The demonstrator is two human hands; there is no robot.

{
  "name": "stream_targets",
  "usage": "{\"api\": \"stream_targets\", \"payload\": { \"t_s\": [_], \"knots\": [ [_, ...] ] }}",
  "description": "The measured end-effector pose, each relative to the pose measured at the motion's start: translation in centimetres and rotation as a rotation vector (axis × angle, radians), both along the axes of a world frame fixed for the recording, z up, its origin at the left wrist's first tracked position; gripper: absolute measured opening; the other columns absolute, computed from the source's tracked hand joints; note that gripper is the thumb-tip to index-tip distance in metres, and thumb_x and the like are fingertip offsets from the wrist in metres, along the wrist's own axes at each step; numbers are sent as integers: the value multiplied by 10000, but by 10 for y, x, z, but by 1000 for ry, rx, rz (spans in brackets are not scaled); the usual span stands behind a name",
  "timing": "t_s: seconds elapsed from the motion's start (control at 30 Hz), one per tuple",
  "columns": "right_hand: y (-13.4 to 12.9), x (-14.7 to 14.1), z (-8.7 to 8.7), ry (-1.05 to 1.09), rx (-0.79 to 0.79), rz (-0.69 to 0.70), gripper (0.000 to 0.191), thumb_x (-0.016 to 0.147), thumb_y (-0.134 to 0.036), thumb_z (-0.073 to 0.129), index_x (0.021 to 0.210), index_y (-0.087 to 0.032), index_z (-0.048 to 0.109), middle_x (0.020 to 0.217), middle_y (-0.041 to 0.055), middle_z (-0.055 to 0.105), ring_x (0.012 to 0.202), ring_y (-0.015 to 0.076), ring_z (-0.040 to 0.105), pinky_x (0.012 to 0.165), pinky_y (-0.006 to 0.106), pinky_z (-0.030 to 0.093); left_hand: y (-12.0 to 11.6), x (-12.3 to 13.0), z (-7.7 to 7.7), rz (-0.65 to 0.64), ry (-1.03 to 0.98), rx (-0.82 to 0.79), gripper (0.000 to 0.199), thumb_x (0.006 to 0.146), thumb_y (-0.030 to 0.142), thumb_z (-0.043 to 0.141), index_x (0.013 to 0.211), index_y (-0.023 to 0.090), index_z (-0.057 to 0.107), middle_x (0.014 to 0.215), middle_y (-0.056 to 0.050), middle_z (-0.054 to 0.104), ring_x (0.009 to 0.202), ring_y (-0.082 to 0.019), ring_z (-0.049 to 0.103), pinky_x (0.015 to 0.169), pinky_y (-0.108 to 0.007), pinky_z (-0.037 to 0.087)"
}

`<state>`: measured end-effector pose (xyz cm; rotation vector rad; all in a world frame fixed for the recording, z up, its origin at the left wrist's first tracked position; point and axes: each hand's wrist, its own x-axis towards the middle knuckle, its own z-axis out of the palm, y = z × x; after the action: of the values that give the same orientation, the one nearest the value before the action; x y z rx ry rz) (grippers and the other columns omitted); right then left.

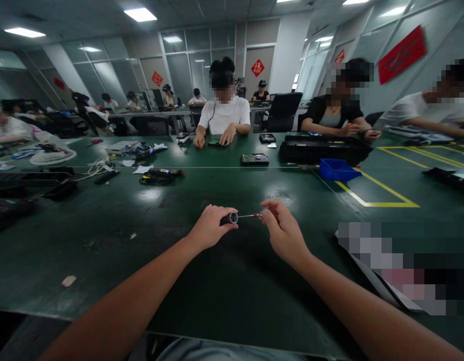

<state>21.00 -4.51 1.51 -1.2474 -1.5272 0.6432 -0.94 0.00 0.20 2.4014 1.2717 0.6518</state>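
Note:
My left hand (211, 226) is closed around a short dark cylinder (229, 218) with a silvery, ring-shaped end turned towards me. Its exact kind I cannot make out. To the right, my right hand (286, 230) pinches the small red handle of a screwdriver (249, 215). The screwdriver's thin metal shaft points left and reaches the rim of the cylinder; whether it touches a screw is too small to see. Both hands are just above the green tabletop (224, 281), in front of my body.
A coiled black cable (156, 176) lies ahead on the left. Farther off are a hard drive (255, 159), a long black casing (324, 149) and a blue bin (337, 169). Across the table a person (224, 113) handles a green circuit board. Something blurred lies at the right.

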Motion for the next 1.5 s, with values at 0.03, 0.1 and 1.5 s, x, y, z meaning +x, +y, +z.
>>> {"api": "stream_targets", "payload": {
  "t_s": [0.03, 0.1, 1.5],
  "knots": [
    [1, -1, -1, 71, -17, 16, 234, 931, -413, 550, 1071, -236, 609, 865, 46, 695, 776, 216, 647, 723, 358, 506, -1, 0, 1, 7, 0, -9, 342, 910, 359, 691, 1235, 265, 644, 1207, -37, 690, 1109, -251, 594, 1007, -445, 411],
    [5, -2, -3, 219, -50, 47, 253, 908, -455, 582, 1008, -226, 626, 866, 52, 689, 805, 216, 649, 778, 382, 525, -2, 1, 4, 11, -3, -17, 336, 913, 352, 685, 1232, 253, 646, 1195, -46, 693, 1104, -252, 596, 1014, -449, 413],
    [-1, 4, 5, -155, -4, 16, 295, 983, -413, 448, 929, -226, 671, 631, -1, 619, 594, 187, 601, 585, 320, 436, -2, 3, 1, -14, 25, -2, 370, 899, 361, 703, 1255, 285, 636, 1260, -38, 684, 1167, -276, 583, 1126, -548, 301]
  ]
}}
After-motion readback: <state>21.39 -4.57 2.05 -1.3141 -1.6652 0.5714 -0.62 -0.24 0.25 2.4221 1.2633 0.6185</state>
